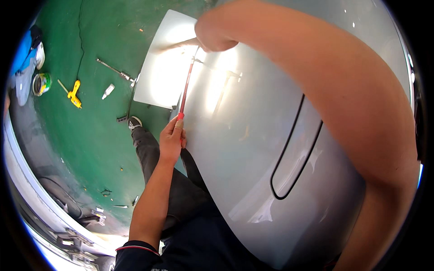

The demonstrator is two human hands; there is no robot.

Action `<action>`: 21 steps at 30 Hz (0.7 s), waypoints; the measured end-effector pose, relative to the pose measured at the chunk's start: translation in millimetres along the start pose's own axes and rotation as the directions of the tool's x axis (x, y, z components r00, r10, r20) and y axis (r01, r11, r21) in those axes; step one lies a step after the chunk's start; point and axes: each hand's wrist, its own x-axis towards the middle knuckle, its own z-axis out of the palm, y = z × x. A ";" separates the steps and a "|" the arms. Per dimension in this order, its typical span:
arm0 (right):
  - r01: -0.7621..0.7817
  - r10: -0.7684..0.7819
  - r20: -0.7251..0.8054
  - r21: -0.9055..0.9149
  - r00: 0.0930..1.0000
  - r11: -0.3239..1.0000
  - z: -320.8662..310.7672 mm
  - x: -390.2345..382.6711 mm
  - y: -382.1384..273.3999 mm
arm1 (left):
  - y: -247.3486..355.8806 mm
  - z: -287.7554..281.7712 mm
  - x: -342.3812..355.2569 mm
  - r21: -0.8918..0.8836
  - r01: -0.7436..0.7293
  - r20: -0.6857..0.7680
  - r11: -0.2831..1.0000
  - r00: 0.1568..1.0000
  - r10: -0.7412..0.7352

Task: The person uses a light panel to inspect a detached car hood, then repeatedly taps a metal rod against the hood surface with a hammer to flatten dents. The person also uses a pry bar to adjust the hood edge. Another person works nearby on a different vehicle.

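Observation:
My left hand (171, 140) is closed round the red grip of a slim tool (187, 86). The tool's dark red shaft slants up and away beside a silver-grey car panel (226, 153), with a short crosspiece near its far end. My right arm arches over the panel from the right. At its end my right hand (214, 36) is bent down close to the tool's tip, its fingers mostly hidden by the wrist. A tan streak (178, 45), smeared by motion, runs left from that hand; I cannot tell what it is. The tool and bright light reflect in the panel.
A white glowing board (158, 67) stands left of the panel. On the green floor lie a yellow glue gun (74, 94), a metal rod tool (113, 70) and a small white bottle (108, 91). An open can (42, 84) and blue bundle (21, 54) are far left.

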 end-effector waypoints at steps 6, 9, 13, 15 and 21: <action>-0.077 0.076 0.022 0.084 0.997 0.993 -2.5 50.2 11.9 | 3.9 2.8 2.8 0.006 -0.027 0.005 1.000 1.000 0.027; -0.093 0.092 0.019 0.127 0.996 0.988 -8.9 40.4 7.0 | 3.3 0.8 6.2 0.017 -0.018 -0.002 1.000 1.000 0.018; -0.104 0.101 0.027 0.170 0.994 0.980 -20.8 6.1 -11.6 | 1.4 -1.9 5.3 0.016 -0.055 -0.009 0.998 0.998 0.055; -0.122 0.116 0.046 0.185 0.992 0.975 -22.4 18.3 2.3 | 5.6 4.1 3.7 0.006 -0.053 -0.005 0.999 0.999 0.053; -0.107 0.098 0.051 0.238 0.994 0.965 -34.7 19.3 -8.4 | 2.0 -1.8 8.4 0.010 -0.032 0.003 0.999 0.999 0.032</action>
